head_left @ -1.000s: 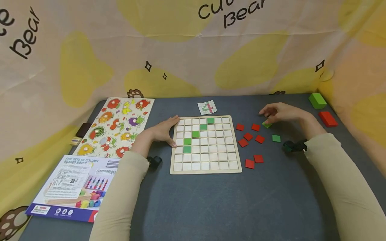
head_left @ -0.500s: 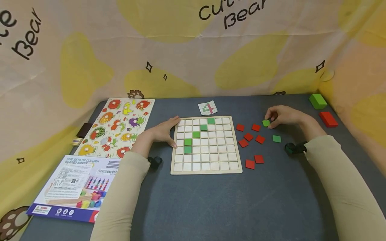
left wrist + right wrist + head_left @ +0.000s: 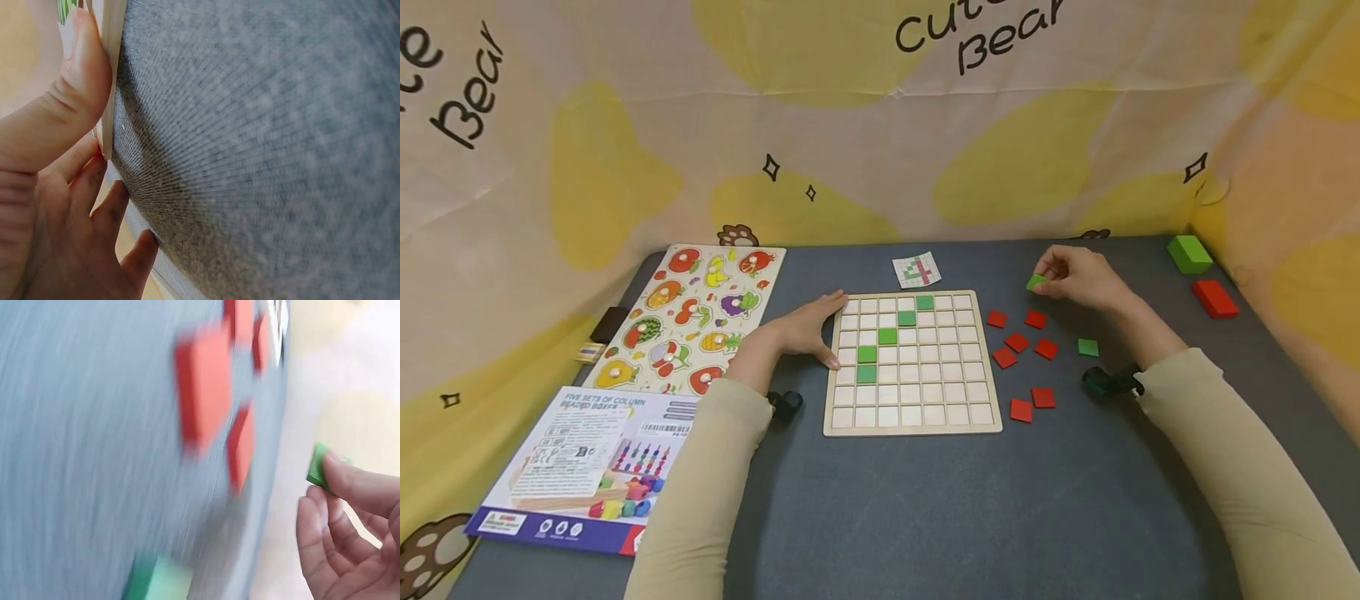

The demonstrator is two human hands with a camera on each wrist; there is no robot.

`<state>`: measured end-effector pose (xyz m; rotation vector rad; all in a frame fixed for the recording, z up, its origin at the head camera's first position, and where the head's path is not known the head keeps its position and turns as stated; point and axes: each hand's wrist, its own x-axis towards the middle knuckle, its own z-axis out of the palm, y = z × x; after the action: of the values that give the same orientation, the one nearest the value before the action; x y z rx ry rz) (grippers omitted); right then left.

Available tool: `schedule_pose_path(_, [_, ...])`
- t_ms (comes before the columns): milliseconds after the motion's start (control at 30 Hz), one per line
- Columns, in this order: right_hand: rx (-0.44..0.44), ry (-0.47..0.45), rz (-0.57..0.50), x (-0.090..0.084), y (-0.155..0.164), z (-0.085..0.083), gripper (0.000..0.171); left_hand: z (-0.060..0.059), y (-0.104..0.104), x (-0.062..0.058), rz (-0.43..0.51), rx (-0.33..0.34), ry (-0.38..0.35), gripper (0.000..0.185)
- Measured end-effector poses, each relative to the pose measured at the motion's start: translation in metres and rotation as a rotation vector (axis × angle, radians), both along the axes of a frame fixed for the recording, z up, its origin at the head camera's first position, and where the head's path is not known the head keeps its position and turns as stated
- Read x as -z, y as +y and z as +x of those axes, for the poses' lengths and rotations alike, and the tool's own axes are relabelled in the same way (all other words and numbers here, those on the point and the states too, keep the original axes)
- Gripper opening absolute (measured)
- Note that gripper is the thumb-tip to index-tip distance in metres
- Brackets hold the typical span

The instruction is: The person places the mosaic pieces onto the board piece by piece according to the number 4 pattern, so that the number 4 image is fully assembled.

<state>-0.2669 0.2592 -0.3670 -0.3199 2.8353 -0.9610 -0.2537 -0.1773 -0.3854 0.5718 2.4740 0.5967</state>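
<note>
filling the wooden grid board [image 3: 913, 362] with coloured tiles is under way but far from finished, as far as i can judge: five green tiles [image 3: 887, 336] sit in its cells in a stepped diagonal running from the top of the board down toward its left side, and every other cell shows bare wood. no red tile is on the board yet.

the right hand [image 3: 1078, 277] is lifted above the table to the right of the board's top corner, its fingers curled, pinching a green tile [image 3: 1036, 282] between thumb and fingertips; the right wrist view shows the same pinch, the tile clear of the grey cloth. the left hand [image 3: 803, 331] lies against the board's left edge, fingers straight, thumb pressed to the rim, holding nothing.

right of the board lie seven loose red tiles [image 3: 1017, 341] and one more loose green tile [image 3: 1087, 347]. just behind the board sits a small pattern card [image 3: 916, 269] with red and green squares. judging by that card, the held tile, the spare green one and the red ones are left to place.
</note>
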Motion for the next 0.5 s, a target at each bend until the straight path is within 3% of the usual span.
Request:
schedule_pose_path(100, [-0.014, -0.013, -0.077, -0.001, -0.026, 0.006, 0.018, 0.000, 0.000, 0.000, 0.004, -0.003, -0.001, 0.114])
schedule_pose_path(233, [-0.098, -0.050, -0.137, 0.001, -0.064, 0.017, 0.017, 0.001, 0.000, -0.001, 0.012, -0.005, 0.000, 0.115])
schedule_pose_path(500, [-0.306, -0.059, -0.147, -0.001, -0.132, 0.039, 0.014, 0.002, 0.000, -0.002, 0.013, 0.004, 0.002, 0.114])
